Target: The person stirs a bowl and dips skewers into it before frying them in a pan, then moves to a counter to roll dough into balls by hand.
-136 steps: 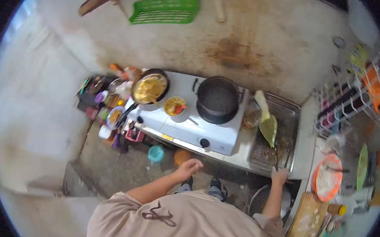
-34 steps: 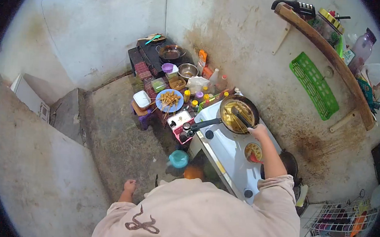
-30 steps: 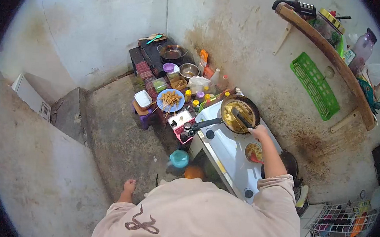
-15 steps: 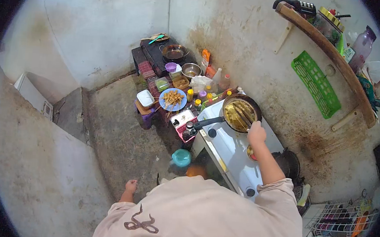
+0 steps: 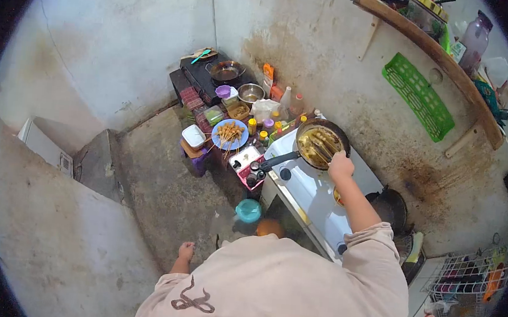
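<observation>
Frying pan (image 5: pixel 318 144): sits at the stove's far left corner, handle pointing off the left edge; yellowish food inside.
Tongs (image 5: pixel 323 148): dark, lying over the food in the pan, apparently gripped by the right hand, though the view is too small to be sure.
Right hand (image 5: pixel 341 164): arm stretched forward, fingers curled closed at the pan's near rim.
Left hand (image 5: pixel 186 250): hangs low beside the body, fingers loosely curled, holding nothing.
Stove (image 5: pixel 310 192): white, with a dark pot (image 5: pixel 391 207) on its right burner.
Blue plate (image 5: pixel 230 134): skewers on it, on the low stand left of the stove.
Change: half a second ago the right hand sat nearer the stove's middle; it has edged up to the pan rim.
</observation>
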Motion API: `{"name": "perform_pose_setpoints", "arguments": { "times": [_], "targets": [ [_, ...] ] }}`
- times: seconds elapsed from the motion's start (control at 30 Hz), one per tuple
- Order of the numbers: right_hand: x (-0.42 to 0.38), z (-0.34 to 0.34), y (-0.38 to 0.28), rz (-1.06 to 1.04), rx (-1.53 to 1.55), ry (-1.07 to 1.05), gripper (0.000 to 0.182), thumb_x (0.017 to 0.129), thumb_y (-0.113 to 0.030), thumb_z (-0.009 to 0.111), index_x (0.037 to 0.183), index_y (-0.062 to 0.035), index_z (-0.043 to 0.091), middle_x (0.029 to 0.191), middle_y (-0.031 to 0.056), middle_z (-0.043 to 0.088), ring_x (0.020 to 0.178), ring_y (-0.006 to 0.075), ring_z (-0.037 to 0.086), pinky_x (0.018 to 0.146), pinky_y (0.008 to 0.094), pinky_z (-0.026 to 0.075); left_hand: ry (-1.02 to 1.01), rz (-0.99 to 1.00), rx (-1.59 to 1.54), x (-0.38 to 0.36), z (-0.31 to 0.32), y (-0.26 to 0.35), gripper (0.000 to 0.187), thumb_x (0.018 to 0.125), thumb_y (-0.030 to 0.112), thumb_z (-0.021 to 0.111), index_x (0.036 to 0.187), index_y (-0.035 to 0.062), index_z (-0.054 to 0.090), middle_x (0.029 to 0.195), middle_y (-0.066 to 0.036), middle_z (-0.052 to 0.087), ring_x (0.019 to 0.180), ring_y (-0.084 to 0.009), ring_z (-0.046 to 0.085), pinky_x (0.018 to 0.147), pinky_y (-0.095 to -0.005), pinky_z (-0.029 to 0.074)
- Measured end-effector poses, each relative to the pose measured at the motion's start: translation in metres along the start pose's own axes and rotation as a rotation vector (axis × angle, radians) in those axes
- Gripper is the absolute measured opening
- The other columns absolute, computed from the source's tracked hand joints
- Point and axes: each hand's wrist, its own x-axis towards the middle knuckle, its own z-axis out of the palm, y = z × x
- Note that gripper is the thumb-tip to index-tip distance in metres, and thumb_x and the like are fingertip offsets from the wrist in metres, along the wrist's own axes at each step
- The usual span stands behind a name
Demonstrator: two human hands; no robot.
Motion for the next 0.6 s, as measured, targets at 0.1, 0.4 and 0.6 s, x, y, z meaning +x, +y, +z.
{"name": "perform_pose_setpoints", "arguments": {
  "times": [0.1,0.4,0.6],
  "targets": [
    [-0.037,-0.053,-0.020,0.008,-0.001,0.026,0.026,0.072,-0.019,0.060,0.088,0.0008,0.051,0.092,0.0164,0.054,0.078,0.0329,0.058,0.064,0.0380,0.048,0.016,0.003,-0.006,-0.004,0.003,0.009,0.016,0.072,0.009,0.055,0.087,0.0028,0.058,0.073,-0.004,0.057,0.059,-0.0120,0.051,0.053,-0.0255,0.042],
    [-0.022,-0.016,-0.031,-0.083,-0.017,0.110,0.023,0.075,-0.016,0.051,0.085,0.0042,0.053,0.080,0.0166,0.058,0.075,0.0283,0.059,0.062,0.0396,0.048,-0.031,-0.001,0.093,-0.007,-0.002,0.007,0.017,0.075,0.011,0.052,0.089,0.0035,0.058,0.073,-0.004,0.059,0.060,-0.0121,0.052,0.054,-0.0267,0.042],
    [-0.006,-0.051,-0.009,0.028,0.226,-0.350,0.046,0.068,-0.035,0.066,0.080,0.0086,0.057,0.072,0.0164,0.059,0.061,0.0252,0.060,0.053,0.0334,0.048,-0.001,0.014,0.034,0.000,0.006,-0.008,0.017,0.076,0.013,0.052,0.090,0.0037,0.058,0.073,-0.005,0.059,0.061,-0.0133,0.053,0.055,-0.0273,0.043]
  ]
}}
